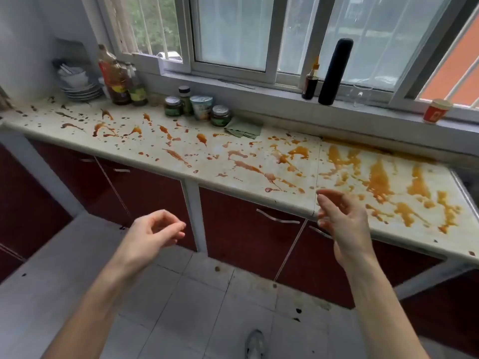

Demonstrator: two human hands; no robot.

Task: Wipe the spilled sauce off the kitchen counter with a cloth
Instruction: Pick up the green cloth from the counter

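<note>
Head view: the cloth (243, 128), green and folded, lies at the back of the counter (215, 174) beside a dark-lidded jar (220, 115), just under the window sill. Sauce (378, 177) streaks the whole top, thickest at the right end. Both hands hang in front of the counter edge, empty: the left hand (153, 233) loosely curled, the right hand (339, 218) half open with fingers bent. The cloth lies up and away from both, between them across the counter and set back. The right hand looks somewhat nearer; its reach would cross splattered surface.
</note>
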